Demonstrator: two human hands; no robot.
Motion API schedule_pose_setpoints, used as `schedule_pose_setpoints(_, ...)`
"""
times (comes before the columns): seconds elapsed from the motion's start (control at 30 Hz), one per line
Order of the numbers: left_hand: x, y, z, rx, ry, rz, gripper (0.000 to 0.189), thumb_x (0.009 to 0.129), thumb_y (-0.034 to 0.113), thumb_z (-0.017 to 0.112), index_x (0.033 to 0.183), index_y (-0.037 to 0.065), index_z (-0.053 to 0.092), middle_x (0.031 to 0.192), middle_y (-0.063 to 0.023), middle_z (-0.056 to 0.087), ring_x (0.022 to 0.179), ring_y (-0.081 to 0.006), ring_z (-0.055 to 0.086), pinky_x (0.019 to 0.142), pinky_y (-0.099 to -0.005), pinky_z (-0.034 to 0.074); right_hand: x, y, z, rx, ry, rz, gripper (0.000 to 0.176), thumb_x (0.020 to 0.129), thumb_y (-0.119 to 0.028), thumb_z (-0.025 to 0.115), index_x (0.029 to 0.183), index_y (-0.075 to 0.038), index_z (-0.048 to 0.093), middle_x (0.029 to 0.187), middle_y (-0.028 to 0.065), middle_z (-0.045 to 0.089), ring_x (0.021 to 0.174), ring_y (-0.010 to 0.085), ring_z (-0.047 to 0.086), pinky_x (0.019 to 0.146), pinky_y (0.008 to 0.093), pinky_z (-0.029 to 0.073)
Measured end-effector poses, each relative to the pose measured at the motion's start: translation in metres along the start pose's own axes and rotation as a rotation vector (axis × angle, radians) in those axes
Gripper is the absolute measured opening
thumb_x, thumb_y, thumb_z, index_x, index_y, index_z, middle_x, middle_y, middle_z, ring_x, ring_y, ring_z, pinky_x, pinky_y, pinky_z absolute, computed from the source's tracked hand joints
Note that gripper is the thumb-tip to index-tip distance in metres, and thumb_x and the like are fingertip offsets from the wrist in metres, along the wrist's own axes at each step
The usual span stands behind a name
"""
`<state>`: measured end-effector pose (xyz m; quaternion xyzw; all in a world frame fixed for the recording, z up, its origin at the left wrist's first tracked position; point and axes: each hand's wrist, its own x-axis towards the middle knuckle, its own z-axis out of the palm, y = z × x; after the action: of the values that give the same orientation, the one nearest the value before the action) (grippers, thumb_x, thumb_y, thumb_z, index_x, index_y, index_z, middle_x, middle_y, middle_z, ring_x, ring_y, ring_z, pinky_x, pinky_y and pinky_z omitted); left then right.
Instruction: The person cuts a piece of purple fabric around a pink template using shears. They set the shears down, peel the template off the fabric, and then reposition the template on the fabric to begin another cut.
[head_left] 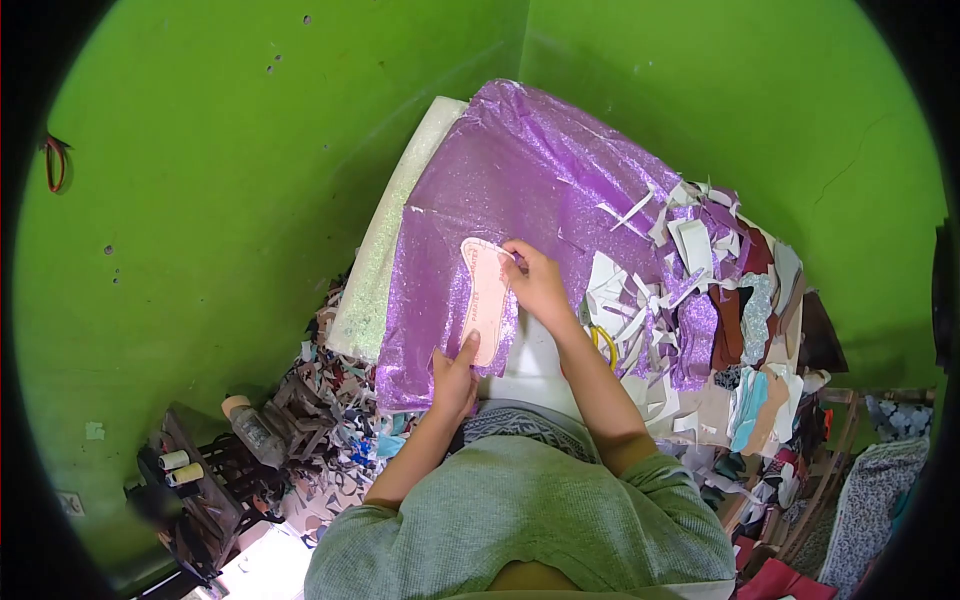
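A pale pink pattern piece (pixel 488 300), long with a narrowed waist and marked with lettering, lies on a purple glitter sheet (pixel 450 230). My right hand (pixel 538 285) pinches the pattern's upper right edge between thumb and fingers. At the lower left, my left hand (pixel 455 382) is closed on the pattern's lower end, its thumb on top; some of its fingers are hidden. Just right of my right forearm, yellow scissor handles (pixel 603 345) show among white offcuts (pixel 607 285); the blades cannot be seen.
A whitish glitter roll (pixel 385 240) lies along the left of the purple sheet. Stacked cut pieces (pixel 735 320) and scraps cover the right side. Scraps (pixel 345 425) heap on the floor at left, near thread spools (pixel 185 473) and a bottle (pixel 255 435). Green walls (pixel 250 150) meet behind.
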<state>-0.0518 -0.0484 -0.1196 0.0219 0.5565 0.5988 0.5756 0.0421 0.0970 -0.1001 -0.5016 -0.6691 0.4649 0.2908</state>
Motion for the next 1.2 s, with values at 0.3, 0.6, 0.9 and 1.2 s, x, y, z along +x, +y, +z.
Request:
schedule_pose_setpoints(0.3, 0.005, 0.003, 0.011, -0.286, -0.178, -0.062, 0.036, 0.082, 0.007, 0.057, 0.115, 0.001, 0.043, 0.100, -0.0117, 0.057, 0.084, -0.0195, 0.059, 0.070, -0.0324, 0.052, 0.003, 0.005, -0.003, -0.058, 0.002, -0.115, 0.024, 0.082, -0.016, 0.058, 0.102, -0.003, 0.055, 0.072, 0.0097, 0.062, 0.065, 0.0132, 0.060, 0.059, 0.0251, 0.045)
schedule_pose_setpoints(0.6, 0.007, 0.005, 0.005, -0.206, -0.114, 0.042, 0.038, 0.082, 0.003, 0.055, 0.116, -0.001, 0.040, 0.105, -0.0137, 0.054, 0.086, -0.0219, 0.059, 0.067, -0.0346, 0.055, -0.031, 0.021, -0.047, 0.266, -0.035, 0.185, 0.023, 0.079, -0.010, 0.057, 0.101, -0.006, 0.052, 0.070, 0.0050, 0.057, 0.062, 0.0093, 0.058, 0.050, 0.0246, 0.048)
schedule_pose_setpoints(0.9, 0.004, 0.002, 0.013, -0.212, -0.114, 0.045, 0.036, 0.082, 0.003, 0.055, 0.115, -0.002, 0.041, 0.105, -0.0137, 0.054, 0.087, -0.0208, 0.059, 0.072, -0.0311, 0.053, -0.099, 0.114, -0.071, -0.772, -0.030, 0.445, 0.051, 0.068, -0.030, 0.067, 0.093, 0.008, 0.045, 0.084, 0.0234, 0.057, 0.078, 0.0381, 0.058, 0.070, 0.0407, 0.048)
schedule_pose_setpoints(1.2, 0.005, 0.005, 0.002, -0.166, -0.122, 0.088, 0.029, 0.084, 0.007, 0.055, 0.109, -0.006, 0.046, 0.101, -0.0143, 0.056, 0.085, -0.0210, 0.060, 0.071, -0.0324, 0.054, -0.110, 0.140, -0.060, -0.690, 0.091, 0.310, 0.057, 0.057, -0.019, 0.070, 0.094, 0.011, 0.039, 0.087, 0.0273, 0.052, 0.083, 0.0399, 0.054, 0.075, 0.0408, 0.046)
